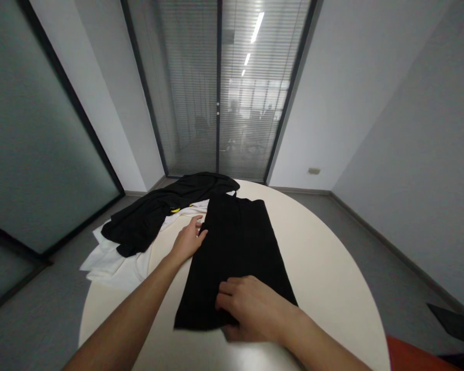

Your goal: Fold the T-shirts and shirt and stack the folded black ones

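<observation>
A pair of black shorts point(239, 247), folded lengthwise, lies flat on the round table with what looks like a drawstring at its far end. Along its left edge rests my left hand point(188, 239), with thumb and fingers apart and the thumb tip against the cloth. My right hand point(251, 309) is at the near hem, its fingers curled round the fabric and the thumb below the edge. The fingertips under the cloth are partly hidden.
A rumpled black garment point(170, 203) with a small yellow mark lies on white cloth point(116, 265) at the table's left side, part of it overhanging the edge. The cream table point(325, 268) is round. A red seat point(413, 355) stands at lower right.
</observation>
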Demonstrator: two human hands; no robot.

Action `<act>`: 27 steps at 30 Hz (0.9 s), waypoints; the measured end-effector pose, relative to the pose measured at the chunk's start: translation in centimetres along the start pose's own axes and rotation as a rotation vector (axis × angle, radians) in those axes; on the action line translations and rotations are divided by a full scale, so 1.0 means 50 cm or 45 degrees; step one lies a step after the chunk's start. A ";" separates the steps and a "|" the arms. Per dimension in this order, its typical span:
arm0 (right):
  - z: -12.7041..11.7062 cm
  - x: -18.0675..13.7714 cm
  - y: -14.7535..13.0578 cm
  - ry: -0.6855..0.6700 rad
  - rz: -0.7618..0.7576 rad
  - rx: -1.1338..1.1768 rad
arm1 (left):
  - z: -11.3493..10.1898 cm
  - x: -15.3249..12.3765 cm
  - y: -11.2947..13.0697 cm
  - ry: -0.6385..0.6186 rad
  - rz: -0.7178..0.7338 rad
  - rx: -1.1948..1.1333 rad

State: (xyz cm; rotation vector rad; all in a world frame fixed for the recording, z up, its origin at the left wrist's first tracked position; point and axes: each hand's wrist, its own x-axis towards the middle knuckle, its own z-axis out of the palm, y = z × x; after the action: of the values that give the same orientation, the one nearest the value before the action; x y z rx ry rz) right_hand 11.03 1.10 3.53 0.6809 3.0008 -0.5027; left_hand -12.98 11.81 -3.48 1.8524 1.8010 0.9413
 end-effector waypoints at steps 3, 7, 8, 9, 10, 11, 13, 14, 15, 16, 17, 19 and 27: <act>-0.002 0.003 0.001 -0.041 -0.005 -0.005 | -0.009 -0.001 0.012 -0.031 0.021 0.056; -0.002 0.004 -0.014 -0.093 -0.134 0.128 | -0.047 -0.018 0.033 -0.173 0.019 0.240; 0.001 0.005 -0.023 -0.120 -0.197 0.177 | -0.062 -0.025 0.038 -0.229 -0.006 0.292; 0.006 0.008 -0.034 -0.163 -0.259 0.222 | -0.076 -0.032 0.041 -0.293 -0.031 0.337; 0.011 0.010 -0.044 -0.217 -0.302 0.252 | -0.091 -0.040 0.043 -0.367 -0.050 0.371; 0.016 0.013 -0.054 -0.273 -0.319 0.265 | -0.105 -0.047 0.044 -0.445 -0.057 0.396; 0.021 0.016 -0.066 -0.360 -0.331 0.298 | -0.127 -0.058 0.043 -0.562 -0.034 0.426; 0.019 0.015 -0.066 -0.371 -0.335 0.338 | -0.134 -0.061 0.043 -0.587 -0.008 0.429; 0.014 0.012 -0.061 -0.342 -0.329 0.390 | -0.138 -0.063 0.042 -0.584 0.026 0.422; 0.005 0.007 -0.051 -0.273 -0.306 0.442 | -0.140 -0.064 0.042 -0.562 0.061 0.409; -0.005 0.001 -0.035 -0.166 -0.250 0.475 | -0.139 -0.064 0.042 -0.530 0.093 0.396; -0.027 -0.013 0.008 0.136 0.003 0.395 | -0.137 -0.063 0.043 -0.494 0.135 0.383; -0.035 -0.066 0.181 0.490 0.655 0.030 | -0.138 -0.056 0.036 -0.621 0.110 0.312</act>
State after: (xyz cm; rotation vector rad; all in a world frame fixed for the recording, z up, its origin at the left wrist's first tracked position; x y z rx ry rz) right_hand 17.94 7.99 2.72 1.6533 2.9506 -0.4120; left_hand -16.34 7.69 2.05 2.0920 1.5908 0.2576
